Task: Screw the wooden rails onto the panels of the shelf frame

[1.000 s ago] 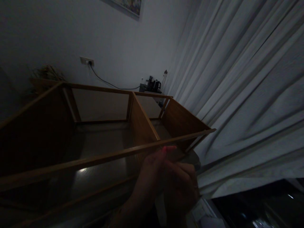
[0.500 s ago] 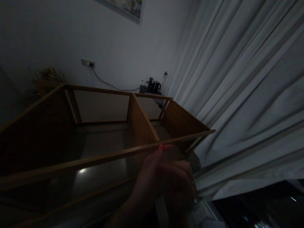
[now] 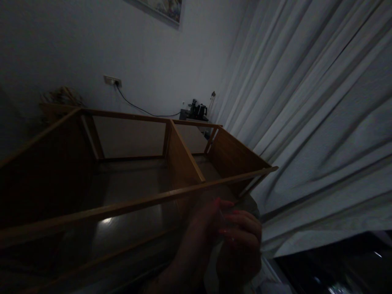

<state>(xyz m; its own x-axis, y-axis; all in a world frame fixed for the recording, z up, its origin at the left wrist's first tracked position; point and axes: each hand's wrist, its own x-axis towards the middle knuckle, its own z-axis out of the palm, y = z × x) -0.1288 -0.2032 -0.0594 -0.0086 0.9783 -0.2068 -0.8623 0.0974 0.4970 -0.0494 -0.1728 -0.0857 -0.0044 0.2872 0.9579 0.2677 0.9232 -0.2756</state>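
In the dim light my left hand (image 3: 203,222) and my right hand (image 3: 241,241) are close together, just below the front rail of a wooden frame (image 3: 186,187). The fingers of both hands are bent and drawn together, with red nails showing. Between the fingertips is a thin, pale sliver, too dark and small to name. The frame is a brown wooden unit with an open top. A middle divider (image 3: 185,153) splits it into two compartments.
White curtains (image 3: 306,122) hang along the right. Behind the frame, a black kettle (image 3: 201,110) stands on a dark surface. A cord (image 3: 141,109) runs from the wall socket (image 3: 112,81). A dark, shiny surface (image 3: 343,265) fills the lower right.
Both hands have moved a little down and to the right, away from the front rail. They remain close together. The wooden frame stays where it was.
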